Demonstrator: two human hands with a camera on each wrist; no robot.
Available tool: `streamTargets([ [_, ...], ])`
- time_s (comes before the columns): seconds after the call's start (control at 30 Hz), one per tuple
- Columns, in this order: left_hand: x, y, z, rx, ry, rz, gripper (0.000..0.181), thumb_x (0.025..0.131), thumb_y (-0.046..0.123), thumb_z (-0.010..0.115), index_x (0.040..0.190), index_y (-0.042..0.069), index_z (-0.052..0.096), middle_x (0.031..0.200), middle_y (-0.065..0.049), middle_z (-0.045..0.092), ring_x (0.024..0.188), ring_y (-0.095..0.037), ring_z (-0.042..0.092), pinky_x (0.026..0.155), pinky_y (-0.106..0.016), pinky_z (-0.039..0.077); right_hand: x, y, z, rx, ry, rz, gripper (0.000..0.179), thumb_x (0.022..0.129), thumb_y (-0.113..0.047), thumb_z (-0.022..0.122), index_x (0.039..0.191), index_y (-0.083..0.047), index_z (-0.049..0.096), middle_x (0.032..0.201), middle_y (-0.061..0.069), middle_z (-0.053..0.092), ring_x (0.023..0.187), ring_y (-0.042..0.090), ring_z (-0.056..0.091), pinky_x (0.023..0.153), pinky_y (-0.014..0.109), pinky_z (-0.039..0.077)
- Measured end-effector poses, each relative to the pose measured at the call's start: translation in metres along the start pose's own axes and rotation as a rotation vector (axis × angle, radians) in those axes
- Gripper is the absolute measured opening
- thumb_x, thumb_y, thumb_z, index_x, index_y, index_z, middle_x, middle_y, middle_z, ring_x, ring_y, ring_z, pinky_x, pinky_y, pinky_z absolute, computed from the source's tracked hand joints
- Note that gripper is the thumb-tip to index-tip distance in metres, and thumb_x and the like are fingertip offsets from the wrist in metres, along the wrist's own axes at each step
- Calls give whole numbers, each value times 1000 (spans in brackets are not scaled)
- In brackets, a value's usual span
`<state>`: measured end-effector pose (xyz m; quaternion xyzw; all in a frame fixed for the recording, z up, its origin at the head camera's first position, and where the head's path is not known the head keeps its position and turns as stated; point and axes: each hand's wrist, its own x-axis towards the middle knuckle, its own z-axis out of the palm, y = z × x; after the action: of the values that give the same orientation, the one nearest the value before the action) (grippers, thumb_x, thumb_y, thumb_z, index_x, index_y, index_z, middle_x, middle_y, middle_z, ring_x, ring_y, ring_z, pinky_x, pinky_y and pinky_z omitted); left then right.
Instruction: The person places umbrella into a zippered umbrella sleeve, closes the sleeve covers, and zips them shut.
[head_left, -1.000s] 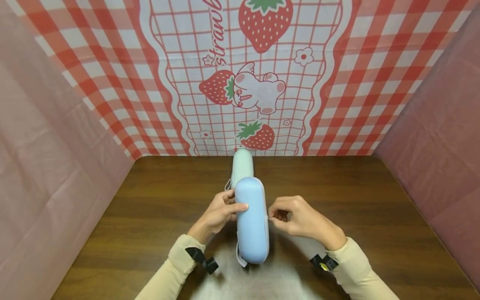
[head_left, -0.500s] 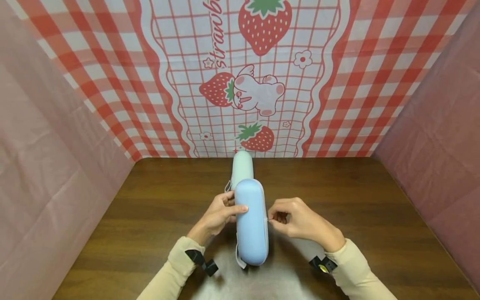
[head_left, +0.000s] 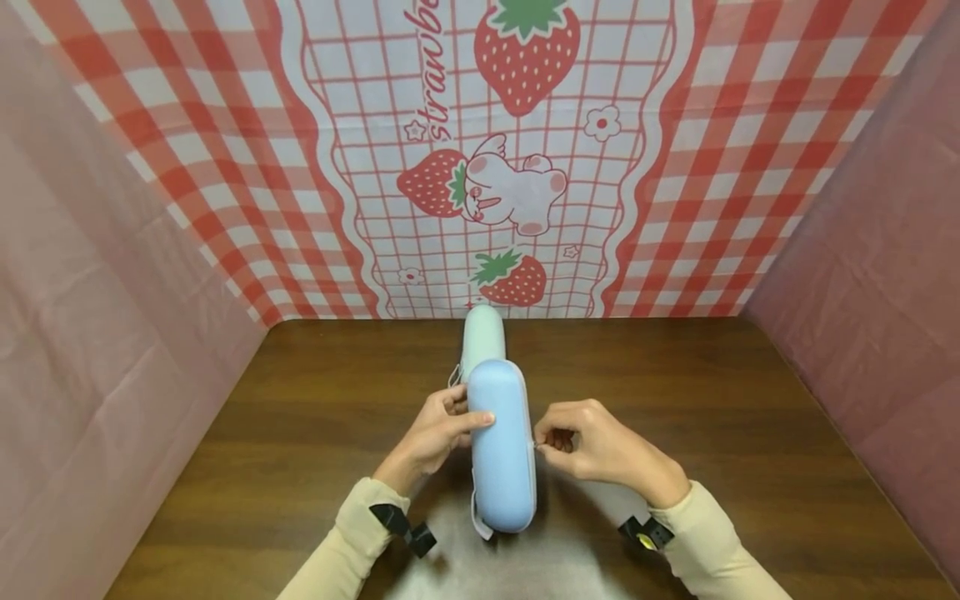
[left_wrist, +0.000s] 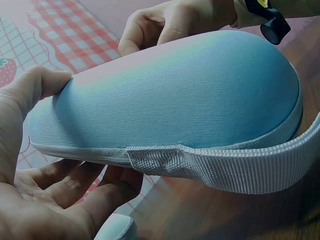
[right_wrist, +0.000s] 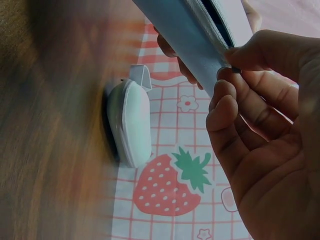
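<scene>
My left hand [head_left: 431,433] holds a light blue hard-shell zip case [head_left: 501,450] from its left side. In the left wrist view its thumb lies on the shell and the other fingers support the underside, near the woven wrist strap [left_wrist: 240,167]. On the case's right edge, my right hand [head_left: 600,442] pinches the small zipper pull [right_wrist: 235,69] between thumb and forefinger. The right wrist view shows the zipper parted as a dark slit [right_wrist: 215,17] on one side of the pull. Whatever lies inside the case is hidden.
Behind the blue case, a pale mint case [head_left: 483,337] of similar shape rests on the brown wooden table [head_left: 675,375] near the back edge. A strawberry-print checked cloth [head_left: 517,183] hangs behind it. Pink cloth walls [head_left: 877,275] flank the table on both sides.
The head view has tilted slightly, shifting the scene a little downward. Both hands keep their holds; the right hand and zipper pull sit very slightly lower along the case's edge.
</scene>
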<state>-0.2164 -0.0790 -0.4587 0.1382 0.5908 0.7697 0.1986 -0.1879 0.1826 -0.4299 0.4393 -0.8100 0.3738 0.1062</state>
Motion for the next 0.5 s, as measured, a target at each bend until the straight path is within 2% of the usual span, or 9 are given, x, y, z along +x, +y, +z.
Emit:
streamTargets([
  [0.27,-5,-2,-2,11,14,-14,69,86,11,76,144,-11,47,119,-16,68,101,-23,70,85,-47,60,1,-1,5,11,-12,-20,23,80,6,72,83,-17,71,74,-11,60,62,5,56,51,24,51],
  [0.5,1,0,-1,-6,5,10,67,87,12,75,144,-11,47,116,-13,69,101,-24,71,84,-48,60,-1,0,2,4,-17,-22,25,80,7,71,83,-18,71,74,-10,59,61,5,56,51,21,50],
])
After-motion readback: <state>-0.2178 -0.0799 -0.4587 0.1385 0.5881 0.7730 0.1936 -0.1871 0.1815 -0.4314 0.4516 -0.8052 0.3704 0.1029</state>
